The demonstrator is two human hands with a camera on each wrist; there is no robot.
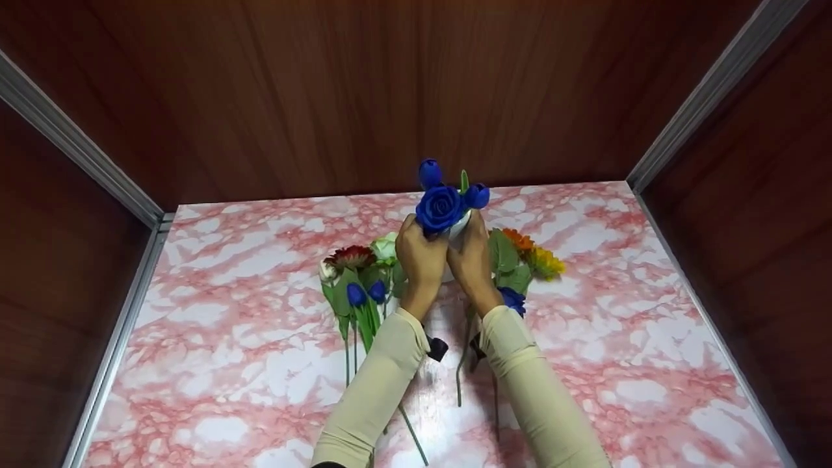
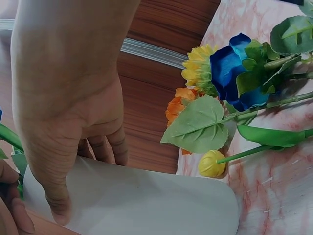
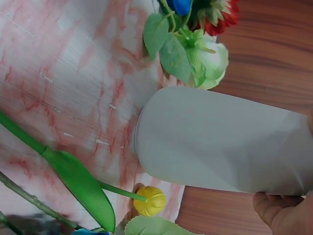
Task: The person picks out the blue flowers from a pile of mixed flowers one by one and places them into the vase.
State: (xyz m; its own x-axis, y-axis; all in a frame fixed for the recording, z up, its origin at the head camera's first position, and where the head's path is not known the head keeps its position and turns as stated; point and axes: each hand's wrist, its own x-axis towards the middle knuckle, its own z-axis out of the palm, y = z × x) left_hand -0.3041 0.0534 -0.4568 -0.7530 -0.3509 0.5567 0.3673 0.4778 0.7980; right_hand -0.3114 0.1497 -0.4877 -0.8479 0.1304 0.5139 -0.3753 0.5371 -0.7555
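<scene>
A tall white vase (image 3: 215,142) stands upright near the table's middle. A blue rose (image 1: 440,208) and blue tulips (image 1: 478,195) rise from its mouth. My left hand (image 1: 422,257) grips the vase's upper part, thumb on the near side and fingers behind it in the left wrist view. On the opposite side, my right hand (image 1: 472,260) holds the vase close below its rim, with its curled fingers (image 3: 274,208) against the wall. Part of the rim is hidden by the hands and blooms.
Left of the vase lie a dark red flower (image 1: 351,256), white roses (image 1: 385,247) and blue tulips (image 1: 357,294). To its right are orange (image 1: 519,239) and yellow flowers (image 1: 547,262), another blue rose (image 2: 234,73) and a yellow tulip (image 2: 212,163). A wooden wall (image 1: 312,97) rises behind.
</scene>
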